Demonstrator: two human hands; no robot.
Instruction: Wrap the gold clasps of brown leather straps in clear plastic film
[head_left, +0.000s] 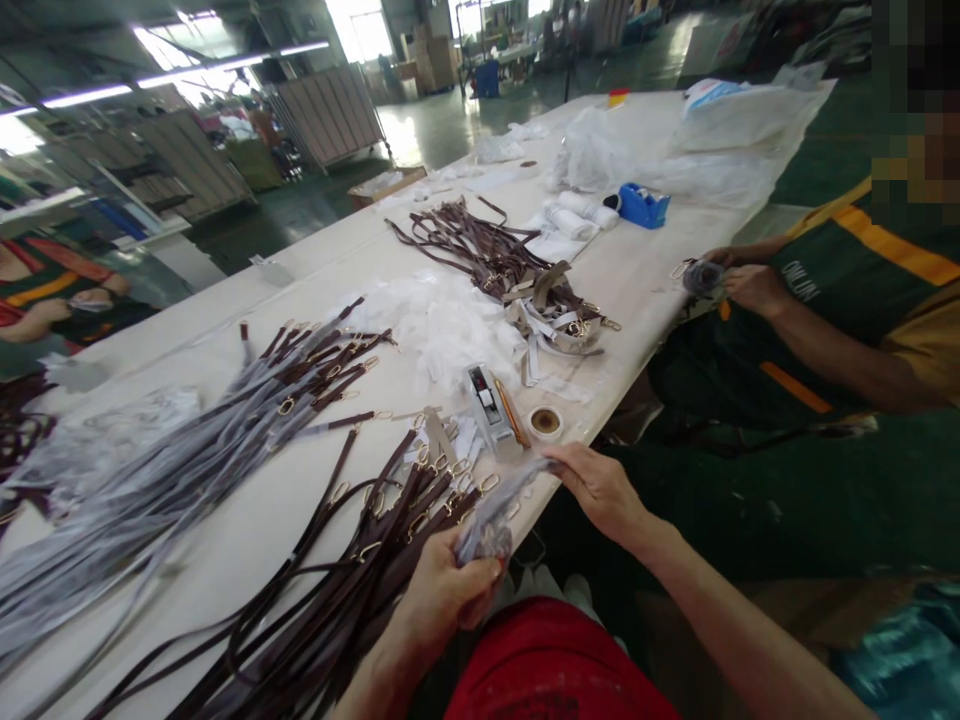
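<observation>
My left hand (450, 585) is closed around the coiled end of a plastic-wrapped strap (491, 535) at the table's front edge. My right hand (600, 490) pinches the other end of the greyish plastic and holds it stretched up and to the right. Whatever lies inside the coil is blurred. Left of my hands lies a pile of dark brown straps (352, 570) with gold clasps. Just beyond my hands stand a grey tape dispenser (495, 415) with an orange pen-like stick (510, 408) along its side, and a roll of tape (545, 422).
Grey-sleeved straps (247, 440) spread across the left of the table. Crumpled white plastic (442, 320) and more brown straps (480, 245) lie behind the dispenser. A blue tape dispenser (643, 205) stands farther back. At right, a co-worker's hands (742, 285) hold a coiled strap.
</observation>
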